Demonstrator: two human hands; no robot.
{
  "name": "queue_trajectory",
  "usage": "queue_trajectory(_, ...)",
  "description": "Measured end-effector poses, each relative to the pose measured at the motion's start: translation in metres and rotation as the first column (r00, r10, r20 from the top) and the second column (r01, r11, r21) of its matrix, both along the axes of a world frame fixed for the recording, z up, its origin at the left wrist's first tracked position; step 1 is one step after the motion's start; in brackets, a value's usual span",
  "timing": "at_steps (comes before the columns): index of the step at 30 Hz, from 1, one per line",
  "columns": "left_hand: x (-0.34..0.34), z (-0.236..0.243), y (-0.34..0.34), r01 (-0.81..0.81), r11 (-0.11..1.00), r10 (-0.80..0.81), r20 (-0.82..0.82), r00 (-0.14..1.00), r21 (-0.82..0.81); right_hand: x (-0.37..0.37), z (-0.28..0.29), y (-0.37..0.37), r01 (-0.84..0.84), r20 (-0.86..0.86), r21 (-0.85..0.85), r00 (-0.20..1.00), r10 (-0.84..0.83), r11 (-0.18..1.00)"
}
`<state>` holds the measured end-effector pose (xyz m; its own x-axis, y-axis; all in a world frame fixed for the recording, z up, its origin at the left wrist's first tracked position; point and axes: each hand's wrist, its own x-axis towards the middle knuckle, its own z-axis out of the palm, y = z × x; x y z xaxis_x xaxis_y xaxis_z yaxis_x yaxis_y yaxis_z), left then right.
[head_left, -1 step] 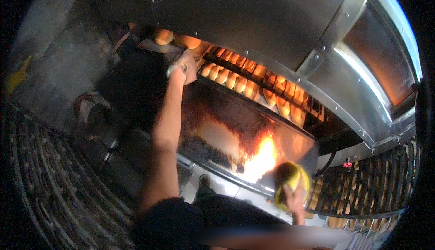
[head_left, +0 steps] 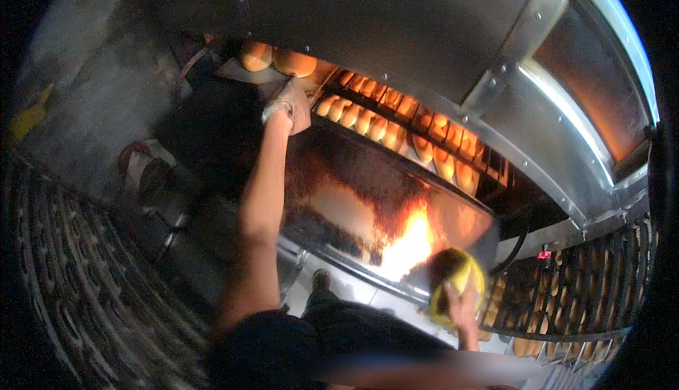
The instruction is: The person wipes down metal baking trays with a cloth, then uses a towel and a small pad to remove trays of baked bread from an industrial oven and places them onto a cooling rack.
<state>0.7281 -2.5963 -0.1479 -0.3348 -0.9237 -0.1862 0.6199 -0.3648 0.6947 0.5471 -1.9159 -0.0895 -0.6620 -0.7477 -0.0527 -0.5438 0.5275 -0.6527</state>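
The left hand, its cloth-wrapped fingers unreadable from here, seemingly tends the round golden loaves in the steel oven, needing steadiness next, while the right hand's fingers clasp a round yellow bowl.

Tray bears round loaves; oven shelf, browned rolls.

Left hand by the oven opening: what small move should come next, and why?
Perhaps steady the tray with the left hand, which is near its edge; two loaves rest there, and the right hand is holding a yellow container.
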Motion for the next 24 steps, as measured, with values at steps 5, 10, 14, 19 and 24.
queue_trajectory(5,0.044,-0.002,0.146,0.042,0.999,-0.043,-0.073,0.996,-0.012,-0.013,0.011,-0.006,0.351,0.456,-0.18,0.857,-0.238,0.919)
queue_trajectory(10,0.089,-0.05,0.346,0.032,0.999,-0.028,-0.115,0.993,0.028,0.017,0.0,-0.011,0.182,0.741,-0.373,0.649,0.173,0.91)
queue_trajectory(14,0.146,-0.094,0.502,0.058,0.998,-0.053,-0.333,0.942,0.004,0.065,0.009,0.018,0.038,0.835,-0.394,0.433,0.34,0.918)
queue_trajectory(19,0.153,-0.145,0.629,-0.12,0.986,0.16,0.469,0.868,-0.114,0.086,-0.024,0.055,0.142,0.936,-0.327,0.188,0.298,0.934)
queue_trajectory(24,0.118,-0.123,0.732,0.182,0.968,-0.038,0.611,0.791,-0.176,0.094,-0.045,0.079,0.173,0.962,-0.24,0.178,0.209,0.955)
